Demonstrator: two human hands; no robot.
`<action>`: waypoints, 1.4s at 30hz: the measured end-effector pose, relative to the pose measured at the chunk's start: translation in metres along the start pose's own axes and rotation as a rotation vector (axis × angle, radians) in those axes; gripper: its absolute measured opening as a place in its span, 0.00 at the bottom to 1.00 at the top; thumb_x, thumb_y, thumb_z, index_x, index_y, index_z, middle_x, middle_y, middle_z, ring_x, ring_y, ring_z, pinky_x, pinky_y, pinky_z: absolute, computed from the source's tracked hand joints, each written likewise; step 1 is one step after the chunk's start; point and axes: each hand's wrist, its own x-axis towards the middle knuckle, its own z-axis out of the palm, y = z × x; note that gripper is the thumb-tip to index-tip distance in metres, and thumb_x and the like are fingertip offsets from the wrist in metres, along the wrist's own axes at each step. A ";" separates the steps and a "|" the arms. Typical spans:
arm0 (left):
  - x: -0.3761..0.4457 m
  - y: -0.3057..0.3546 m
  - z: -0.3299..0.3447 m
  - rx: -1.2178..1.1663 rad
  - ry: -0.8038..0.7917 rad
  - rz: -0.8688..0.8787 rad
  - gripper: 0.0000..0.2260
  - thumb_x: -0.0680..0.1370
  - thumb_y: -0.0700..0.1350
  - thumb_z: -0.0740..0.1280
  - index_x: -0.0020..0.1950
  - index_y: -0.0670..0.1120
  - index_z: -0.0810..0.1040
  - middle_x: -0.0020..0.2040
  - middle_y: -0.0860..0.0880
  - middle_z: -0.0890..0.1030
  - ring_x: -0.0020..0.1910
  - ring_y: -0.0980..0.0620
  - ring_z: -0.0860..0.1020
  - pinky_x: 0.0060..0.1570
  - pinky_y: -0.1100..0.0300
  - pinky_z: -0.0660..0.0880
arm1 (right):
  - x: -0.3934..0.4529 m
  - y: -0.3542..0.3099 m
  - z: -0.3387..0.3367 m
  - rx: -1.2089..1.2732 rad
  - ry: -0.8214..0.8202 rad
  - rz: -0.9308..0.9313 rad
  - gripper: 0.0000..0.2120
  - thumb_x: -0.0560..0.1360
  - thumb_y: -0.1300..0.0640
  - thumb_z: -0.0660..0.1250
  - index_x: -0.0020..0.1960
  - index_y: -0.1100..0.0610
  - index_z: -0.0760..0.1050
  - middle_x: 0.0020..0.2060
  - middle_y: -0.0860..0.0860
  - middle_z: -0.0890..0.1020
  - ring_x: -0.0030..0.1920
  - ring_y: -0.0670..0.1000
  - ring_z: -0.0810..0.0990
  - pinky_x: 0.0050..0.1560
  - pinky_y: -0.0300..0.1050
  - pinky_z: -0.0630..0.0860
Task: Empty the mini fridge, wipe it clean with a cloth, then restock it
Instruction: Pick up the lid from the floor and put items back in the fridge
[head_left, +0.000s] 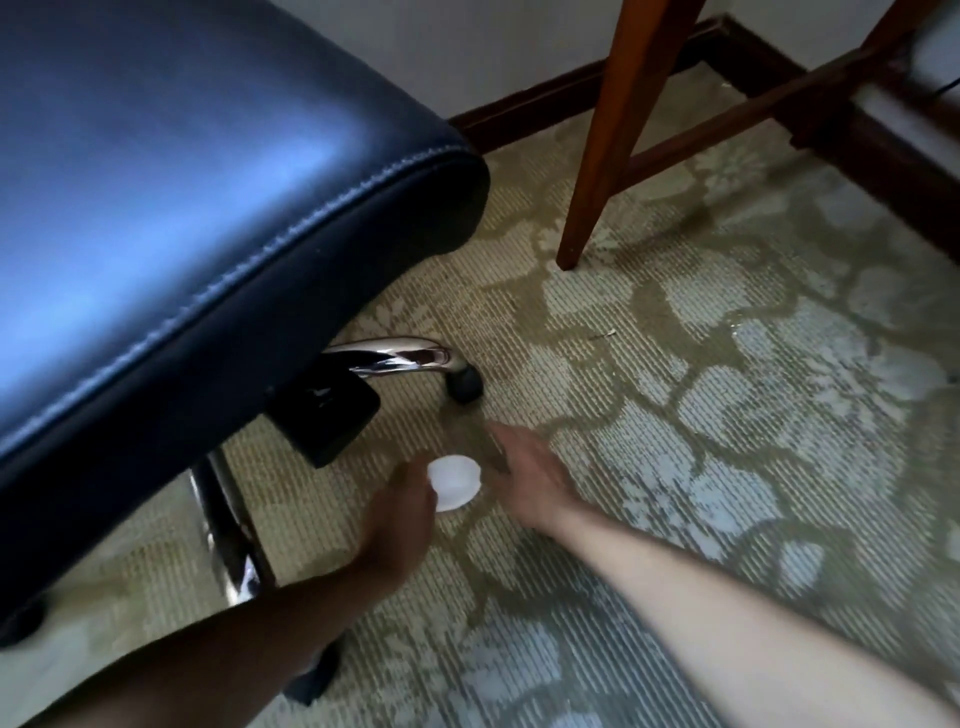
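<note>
patterned carpet (701, 415), pale floral on olive, covered the floor to a dark skirting board at the back wall. no mini fridge showed in view.

office chair (208, 208), dark blue leather seat, filled the upper left; chrome base leg (400, 358) with a black caster (465, 387) reached out beneath it toward the middle of the floor.

wooden legs (608, 140) of a piece of furniture, reddish brown, stood at upper centre with a cross rail running right.

left hand (400, 514), forearm in shadow, came in from the lower left; it touched the left edge of the white object, fingers blurred, so whether it gripped could not be told.

right hand (524, 475), forearm lit, came in from the lower right; fingers appeared spread and pointed toward the caster, seemingly over something clear and blurred that could not be made out.

white round object (453, 483), possibly a lid or small tub seen from above, lay low over the carpet between the two hands, just ahead of both wrists and near the caster. no long axis was evident. judged nearer the left hand, which met it; the right hand sat just beside it.
</note>
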 end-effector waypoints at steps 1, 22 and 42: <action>-0.018 0.016 -0.016 -0.036 -0.030 0.024 0.15 0.85 0.41 0.61 0.71 0.42 0.73 0.61 0.40 0.80 0.56 0.44 0.79 0.52 0.55 0.73 | -0.012 -0.018 -0.002 0.205 -0.005 0.062 0.20 0.82 0.44 0.61 0.73 0.39 0.69 0.65 0.44 0.76 0.63 0.49 0.76 0.63 0.56 0.77; -0.260 0.404 -0.437 -0.091 0.193 0.432 0.12 0.76 0.45 0.67 0.59 0.46 0.76 0.63 0.47 0.82 0.60 0.49 0.79 0.56 0.63 0.71 | -0.423 -0.342 -0.367 0.191 0.467 -0.054 0.06 0.72 0.52 0.70 0.43 0.54 0.82 0.40 0.47 0.78 0.40 0.47 0.75 0.43 0.35 0.67; -0.095 0.669 -0.549 -0.097 0.074 0.400 0.34 0.76 0.56 0.73 0.78 0.49 0.65 0.73 0.51 0.74 0.70 0.51 0.74 0.64 0.52 0.73 | -0.446 -0.386 -0.630 -0.125 0.879 0.026 0.03 0.75 0.60 0.75 0.48 0.58 0.85 0.47 0.53 0.80 0.43 0.57 0.82 0.43 0.47 0.78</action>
